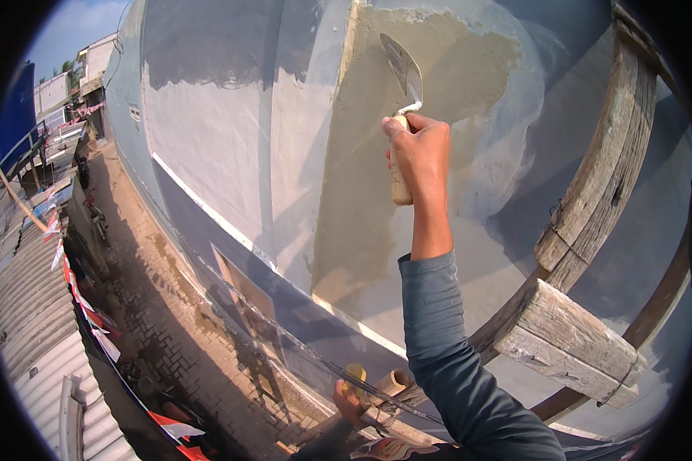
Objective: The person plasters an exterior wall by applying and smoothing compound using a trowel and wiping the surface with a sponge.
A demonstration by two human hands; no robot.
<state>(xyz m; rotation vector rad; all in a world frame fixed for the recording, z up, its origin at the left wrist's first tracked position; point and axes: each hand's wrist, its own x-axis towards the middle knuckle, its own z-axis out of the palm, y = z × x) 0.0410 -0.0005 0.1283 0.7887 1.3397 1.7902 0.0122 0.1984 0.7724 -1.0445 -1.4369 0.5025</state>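
My right hand (423,150) is closed round the wooden handle of a pointed trowel (402,69), raised at arm's length before the wall. The trowel's metal blade points up and to the left, over a patch of damp, tan-grey plaster (361,207); whether it touches the surface is hard to tell. Low in the picture, my left hand (348,401) has its fingers curled at a small yellow object (355,375), whose kind I cannot make out. Beside that hand is the open end of a bamboo pole (396,379).
Weathered timber beams (603,169) bound with wire stand at the right, with a thick block (569,338) below. A cable (300,342) crosses below the wall. Far down at left lie a paved alley (161,307), corrugated roofs (46,346) and red-white bunting (173,426).
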